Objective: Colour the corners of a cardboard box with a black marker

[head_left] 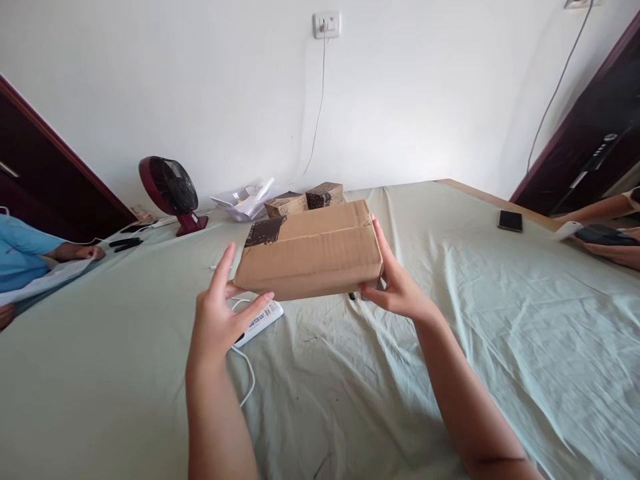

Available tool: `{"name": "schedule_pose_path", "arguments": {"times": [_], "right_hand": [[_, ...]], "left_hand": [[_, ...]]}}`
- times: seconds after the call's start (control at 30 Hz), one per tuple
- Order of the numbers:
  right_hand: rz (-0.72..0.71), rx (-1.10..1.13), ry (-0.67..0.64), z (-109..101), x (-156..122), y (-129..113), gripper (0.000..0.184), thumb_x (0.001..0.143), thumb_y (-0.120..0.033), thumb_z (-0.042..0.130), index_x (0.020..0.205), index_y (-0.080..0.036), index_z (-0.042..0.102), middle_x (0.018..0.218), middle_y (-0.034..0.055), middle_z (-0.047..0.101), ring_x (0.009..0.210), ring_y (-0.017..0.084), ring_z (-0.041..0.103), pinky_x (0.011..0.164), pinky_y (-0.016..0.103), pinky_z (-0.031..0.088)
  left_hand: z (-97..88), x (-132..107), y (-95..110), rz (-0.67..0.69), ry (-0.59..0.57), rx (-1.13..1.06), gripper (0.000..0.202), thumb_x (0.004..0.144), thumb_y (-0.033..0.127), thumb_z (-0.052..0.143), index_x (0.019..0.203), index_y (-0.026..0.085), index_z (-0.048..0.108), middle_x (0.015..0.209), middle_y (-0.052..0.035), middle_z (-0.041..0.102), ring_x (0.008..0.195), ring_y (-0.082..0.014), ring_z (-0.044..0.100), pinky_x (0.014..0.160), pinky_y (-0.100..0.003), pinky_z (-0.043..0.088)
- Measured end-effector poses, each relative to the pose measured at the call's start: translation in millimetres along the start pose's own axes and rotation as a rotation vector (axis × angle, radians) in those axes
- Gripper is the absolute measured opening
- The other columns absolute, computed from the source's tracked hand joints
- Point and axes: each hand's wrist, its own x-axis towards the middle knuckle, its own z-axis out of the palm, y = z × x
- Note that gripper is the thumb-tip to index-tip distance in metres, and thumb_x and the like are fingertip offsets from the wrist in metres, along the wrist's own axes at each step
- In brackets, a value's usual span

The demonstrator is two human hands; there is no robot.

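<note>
A brown cardboard box [310, 260] hangs above the cloth-covered table, slightly tilted, with a black printed patch on its top left end. My right hand [395, 283] grips its right end, fingers along the side and thumb at the lower front edge. At the lower left corner, my left hand [220, 310] supports the box, its thumb near the bottom edge and one finger raised off it. Some left fingers are hidden behind the box. Below the left hand lies a white power strip [263, 323] with a white cable. A small dark object [352, 296] shows partly under the box.
Two smaller cardboard boxes [325, 195] stand behind, beside a clear plastic tray [243, 203]. A dark red fan [173, 193] is at the back left. A phone [510, 221] lies right. One person's hand [90, 253] rests at left; another person's arms [607, 210] reach in at right.
</note>
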Motion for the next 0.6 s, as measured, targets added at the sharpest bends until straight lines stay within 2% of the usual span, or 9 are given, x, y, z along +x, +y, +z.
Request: {"name": "schedule_pose_path", "arguments": {"times": [0.1, 0.2, 0.27, 0.33, 0.43, 0.5, 0.57, 0.6], "right_hand": [[-0.012, -0.027, -0.011, -1, -1, -2, 0.114, 0.089, -0.016, 0.068, 0.175, -0.049, 0.0, 0.183, -0.0134, -0.006, 0.172, 0.032, -0.005, 0.14, 0.059, 0.017], [-0.007, -0.085, 0.024, -2, -2, -3, 0.107, 0.089, -0.025, 0.078, 0.176, -0.046, 0.018, 0.184, -0.0087, 0.005, 0.172, 0.036, 0.003, 0.139, 0.063, 0.02], [0.031, -0.078, 0.084, -4, -3, 0, 0.105, 0.086, -0.034, 0.086, 0.174, -0.042, 0.029, 0.183, -0.0033, 0.018, 0.171, 0.039, 0.012, 0.139, 0.066, 0.017], [0.073, 0.011, 0.178, -8, -5, 3, 0.103, 0.083, -0.045, 0.09, 0.171, -0.04, 0.039, 0.18, 0.0011, 0.029, 0.169, 0.041, 0.022, 0.138, 0.066, 0.02], [0.112, 0.165, 0.315, -13, -7, 5, 0.095, 0.08, -0.057, 0.092, 0.163, -0.04, 0.051, 0.18, 0.0006, 0.031, 0.168, 0.041, 0.023, 0.136, 0.064, 0.027], [0.153, 0.25, 0.371, -12, -6, 2, 0.101, 0.077, -0.061, 0.093, 0.165, -0.045, 0.046, 0.183, -0.0036, 0.021, 0.17, 0.039, 0.016, 0.136, 0.064, 0.029], [0.205, 0.388, 0.431, -7, -4, -2, 0.116, 0.077, -0.061, 0.093, 0.171, -0.051, 0.026, 0.183, -0.0055, 0.017, 0.171, 0.036, 0.018, 0.133, 0.063, 0.035], [0.228, 0.481, 0.469, -3, -2, -3, 0.121, 0.077, -0.061, 0.092, 0.173, -0.052, 0.018, 0.183, -0.0045, 0.021, 0.169, 0.035, 0.023, 0.131, 0.062, 0.04]], "left_hand": [[-0.7, 0, 0, -0.007, -0.053, 0.1, 0.103, 0.078, 0.049, 0.089, 0.169, 0.034, 0.042, 0.132, -0.0098, 0.078, 0.108, -0.0346, 0.081, 0.093, -0.047, 0.068], [-1.2, 2, 4, -0.105, -0.196, 0.193, 0.103, 0.082, 0.052, 0.086, 0.171, 0.039, 0.037, 0.144, -0.0086, 0.072, 0.113, -0.0357, 0.079, 0.088, -0.045, 0.068], [1.4, 3, 7, -0.163, -0.306, 0.184, 0.102, 0.087, 0.054, 0.082, 0.173, 0.039, 0.029, 0.147, -0.007, 0.071, 0.121, -0.0348, 0.077, 0.088, -0.041, 0.068], [6.5, 3, 10, -0.197, -0.394, 0.125, 0.099, 0.091, 0.057, 0.077, 0.174, 0.038, 0.026, 0.147, -0.0054, 0.071, 0.128, -0.0335, 0.074, 0.091, -0.039, 0.067], [16.1, 5, 8, -0.214, -0.471, 0.029, 0.094, 0.093, 0.06, 0.074, 0.174, 0.037, 0.03, 0.146, -0.004, 0.072, 0.134, -0.0337, 0.07, 0.099, -0.041, 0.066], [21.2, 5, 3, -0.197, -0.499, -0.035, 0.092, 0.094, 0.059, 0.074, 0.173, 0.038, 0.031, 0.156, -0.0035, 0.065, 0.141, -0.0339, 0.065, 0.106, -0.042, 0.063], [23.9, 5, -3, -0.178, -0.551, -0.13, 0.093, 0.093, 0.057, 0.075, 0.173, 0.037, 0.031, 0.165, -0.0036, 0.056, 0.147, -0.0332, 0.061, 0.112, -0.041, 0.06], [24.3, 5, -6, -0.175, -0.594, -0.181, 0.095, 0.093, 0.056, 0.076, 0.173, 0.036, 0.03, 0.165, -0.0045, 0.056, 0.146, -0.0326, 0.061, 0.114, -0.041, 0.058]]}}
